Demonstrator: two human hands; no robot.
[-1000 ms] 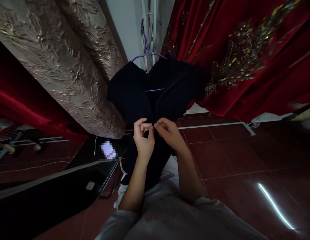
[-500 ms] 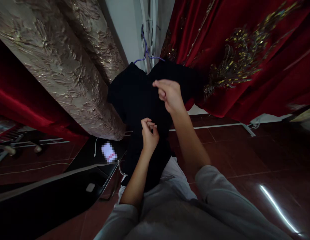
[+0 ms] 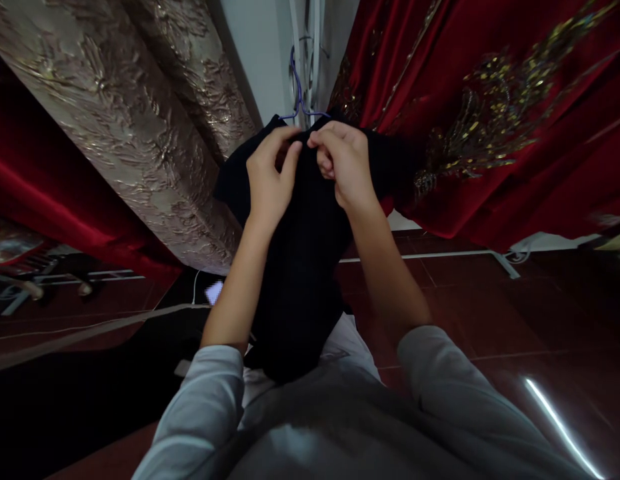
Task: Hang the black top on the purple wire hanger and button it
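Note:
A black garment (image 3: 305,267) hangs in front of me from a purple hanger (image 3: 299,93), its lower part reaching down to my lap. At its neckline, just below the hanger, my left hand (image 3: 270,170) pinches the cloth between thumb and fingers. Right beside it my right hand (image 3: 349,163) is closed, thumb against the bent index finger, on the front edge of the same garment. Only a small gap separates the two sets of fingertips. Whatever small detail lies between them is too dark to make out.
A textured beige-gold drape (image 3: 140,127) hangs at the left, and red cloth with gold sequins (image 3: 495,120) at the right. Pale metal rails (image 3: 315,60) rise behind the hanger. At lower left is a dark table with a lit phone (image 3: 215,292) and a white cable.
My left hand has moved up from the middle of the garment to its neckline. My right hand has risen slightly and stays closed. The left forearm now partly covers the phone.

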